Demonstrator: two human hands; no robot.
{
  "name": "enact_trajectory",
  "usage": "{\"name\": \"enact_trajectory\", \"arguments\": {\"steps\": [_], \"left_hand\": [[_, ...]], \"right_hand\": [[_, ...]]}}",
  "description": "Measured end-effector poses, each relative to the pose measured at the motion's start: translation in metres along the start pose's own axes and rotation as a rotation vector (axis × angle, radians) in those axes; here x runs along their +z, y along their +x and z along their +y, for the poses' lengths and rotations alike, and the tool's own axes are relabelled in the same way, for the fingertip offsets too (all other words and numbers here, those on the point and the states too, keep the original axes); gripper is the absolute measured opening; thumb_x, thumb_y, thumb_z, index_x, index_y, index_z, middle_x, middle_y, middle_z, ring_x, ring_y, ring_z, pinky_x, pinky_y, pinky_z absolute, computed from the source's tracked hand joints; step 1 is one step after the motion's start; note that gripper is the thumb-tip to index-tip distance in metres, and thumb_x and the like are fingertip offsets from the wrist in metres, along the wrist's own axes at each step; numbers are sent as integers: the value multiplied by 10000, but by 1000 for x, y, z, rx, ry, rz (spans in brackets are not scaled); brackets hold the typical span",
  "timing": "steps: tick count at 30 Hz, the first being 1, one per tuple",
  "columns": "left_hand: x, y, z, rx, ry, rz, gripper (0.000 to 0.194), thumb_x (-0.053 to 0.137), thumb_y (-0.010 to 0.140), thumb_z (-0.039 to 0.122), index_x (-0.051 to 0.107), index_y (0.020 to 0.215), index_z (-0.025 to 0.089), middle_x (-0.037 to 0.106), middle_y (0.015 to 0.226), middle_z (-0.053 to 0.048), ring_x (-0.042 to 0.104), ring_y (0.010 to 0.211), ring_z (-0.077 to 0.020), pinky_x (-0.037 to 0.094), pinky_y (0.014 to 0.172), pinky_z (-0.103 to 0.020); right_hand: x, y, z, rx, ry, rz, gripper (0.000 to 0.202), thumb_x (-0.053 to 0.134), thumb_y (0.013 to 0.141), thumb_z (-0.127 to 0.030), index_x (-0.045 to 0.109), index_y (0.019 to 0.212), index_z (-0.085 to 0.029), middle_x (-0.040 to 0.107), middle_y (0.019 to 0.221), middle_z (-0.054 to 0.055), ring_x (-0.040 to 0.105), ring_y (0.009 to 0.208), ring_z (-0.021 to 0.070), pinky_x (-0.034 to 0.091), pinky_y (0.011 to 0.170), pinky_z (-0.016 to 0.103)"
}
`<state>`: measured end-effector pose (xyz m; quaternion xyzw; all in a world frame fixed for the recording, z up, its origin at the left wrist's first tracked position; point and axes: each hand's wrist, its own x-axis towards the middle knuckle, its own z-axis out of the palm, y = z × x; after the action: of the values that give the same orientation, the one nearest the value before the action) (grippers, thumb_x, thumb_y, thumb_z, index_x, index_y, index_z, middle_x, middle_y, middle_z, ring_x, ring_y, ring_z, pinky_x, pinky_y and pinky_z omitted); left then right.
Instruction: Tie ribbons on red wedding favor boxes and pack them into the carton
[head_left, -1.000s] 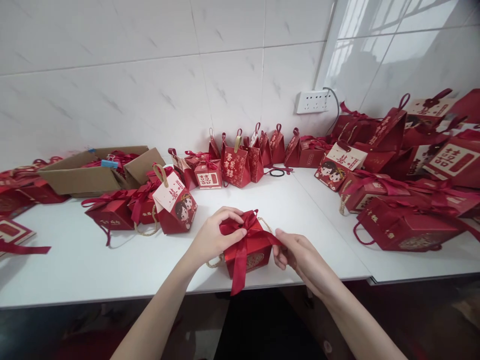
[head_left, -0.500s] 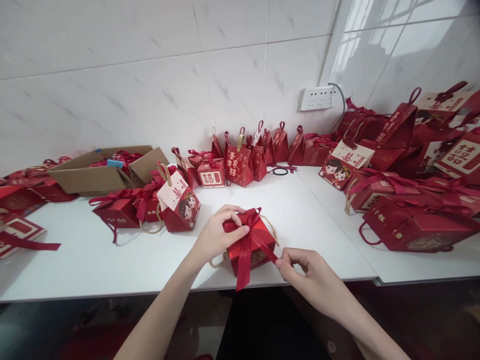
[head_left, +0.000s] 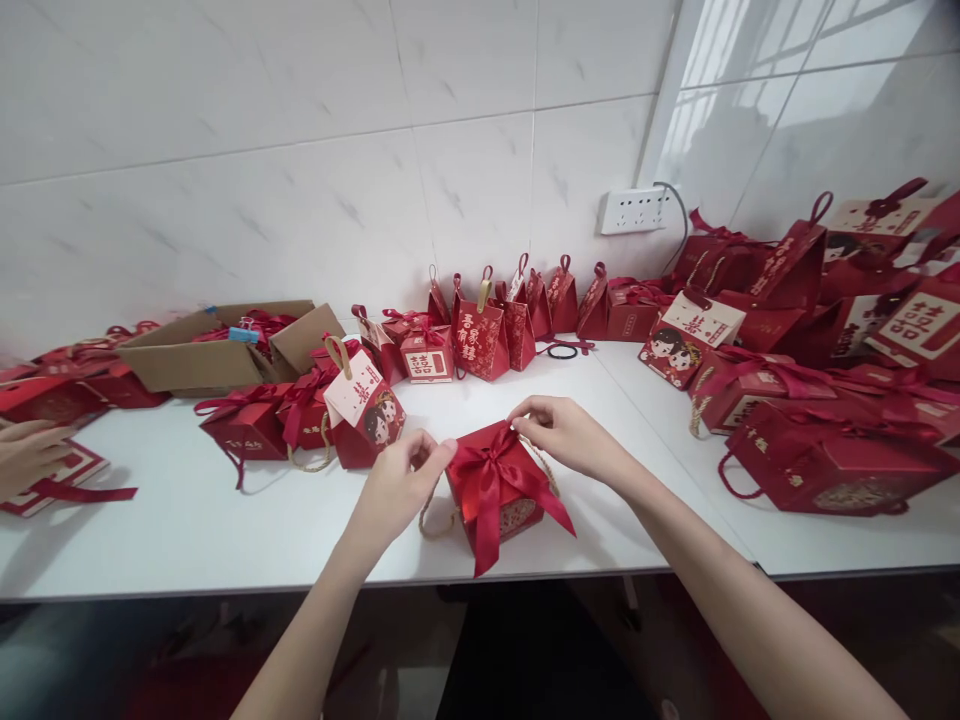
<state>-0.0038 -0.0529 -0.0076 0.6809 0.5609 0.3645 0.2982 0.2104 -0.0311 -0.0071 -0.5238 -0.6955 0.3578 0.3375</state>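
Note:
A red gift box (head_left: 514, 518) sits near the table's front edge, with a gold rope handle (head_left: 437, 530) looping out at its side. On its lid is a red ribbon bow (head_left: 493, 468), whose two tails hang down over the front. My left hand (head_left: 405, 483) pinches the bow's left loop between thumb and finger. From the other side, my right hand (head_left: 566, 435) is closed on the right loop, near the lid's back edge. Close to my left hand stands a cream-and-red box (head_left: 367, 412) printed with cartoon faces.
Another person's hand (head_left: 30, 458) rests over a flat red-and-white box at far left. Behind are an open cardboard box (head_left: 180, 368) of ribbons, a row of red boxes (head_left: 481, 342) and a black ring (head_left: 562, 351). Finished-looking red boxes (head_left: 832, 455) pile up at right.
My right hand has let go of the right ribbon tail and moved up to the right loop. My left hand has shifted left to the left loop. Another person's hand has appeared at far left.

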Motion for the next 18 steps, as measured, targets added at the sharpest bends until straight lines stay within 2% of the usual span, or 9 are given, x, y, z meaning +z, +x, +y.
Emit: {"name": "enact_trajectory", "arguments": {"steps": [4,9,11,15,18], "left_hand": [[4,-2,5,-73,67,-33,361,513,798,483,426,601,193,450,557,48,438,554,-124,303,541,-249],[11,-3,2,-48,14,-27,314,504,809,434,450,618,191,456,563,50,437,551,-118,313,533,-238],[13,-4,-1,-41,-17,-12,324,496,815,428,431,606,189,430,557,51,420,549,-113,304,522,-232],[16,-7,-6,-67,-97,26,338,485,822,440,408,609,188,388,563,54,390,554,-105,314,533,-226],[20,-10,-8,-75,-143,57,347,483,824,449,391,611,191,369,572,54,381,560,-104,325,544,-224]], "right_hand": [[3,-8,3,-44,152,32,129,454,809,-267,549,797,-181,587,735,3,538,699,142,392,657,269],[9,-10,4,12,143,107,313,513,797,-452,470,642,-183,520,666,-9,469,633,128,362,610,271],[10,-9,5,19,150,123,286,555,769,-450,474,690,-187,502,637,-28,459,601,121,351,586,263],[10,-11,10,86,180,54,291,565,774,-422,531,939,-184,485,560,-66,466,529,116,348,557,255],[8,-13,14,162,163,-17,293,562,779,-468,550,759,-176,524,559,-35,475,490,108,348,526,254]]}}
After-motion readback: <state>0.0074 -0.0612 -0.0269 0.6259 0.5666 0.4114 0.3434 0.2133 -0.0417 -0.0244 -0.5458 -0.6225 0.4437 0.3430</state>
